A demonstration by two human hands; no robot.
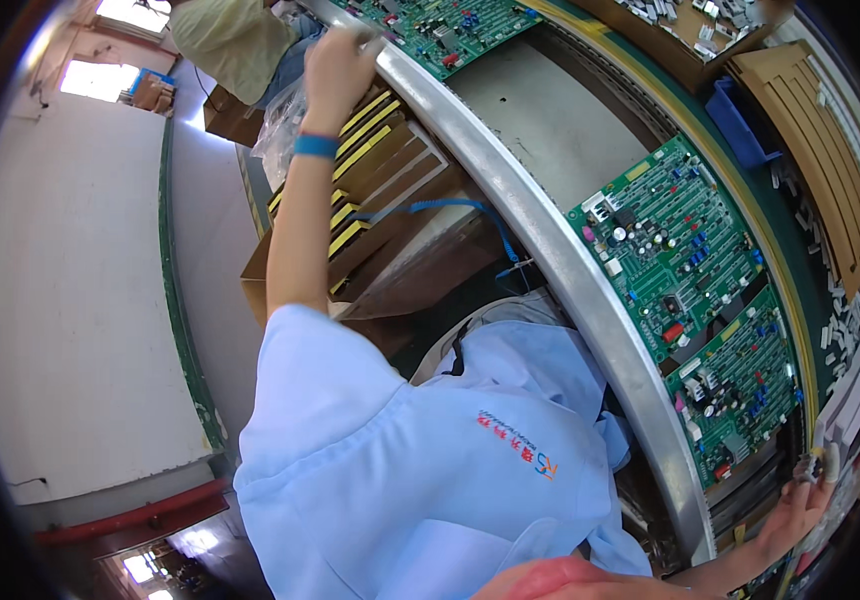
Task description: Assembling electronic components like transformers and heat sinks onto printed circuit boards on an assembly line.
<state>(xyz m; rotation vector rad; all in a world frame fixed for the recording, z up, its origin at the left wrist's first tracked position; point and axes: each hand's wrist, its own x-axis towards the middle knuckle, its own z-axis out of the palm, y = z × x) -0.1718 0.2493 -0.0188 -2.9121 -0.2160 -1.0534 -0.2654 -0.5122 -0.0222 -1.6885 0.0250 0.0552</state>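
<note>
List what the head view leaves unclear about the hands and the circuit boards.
- Left hand: fingertips at the far circuit board blurred; contact unclear.
- Right hand: small pale parts in its fingers, too small and warped at the rim to identify.
- Nearest circuit board: lower end hidden near the edge.

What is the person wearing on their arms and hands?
A light blue short-sleeved shirt with small red and orange markings on the front. The left hand is bare, with a blue wristband below it. The right hand is bare too.

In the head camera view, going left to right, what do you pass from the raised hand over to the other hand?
Left hand with blue wristband → curved metal rail → green circuit board → right hand holding a small part.
</note>
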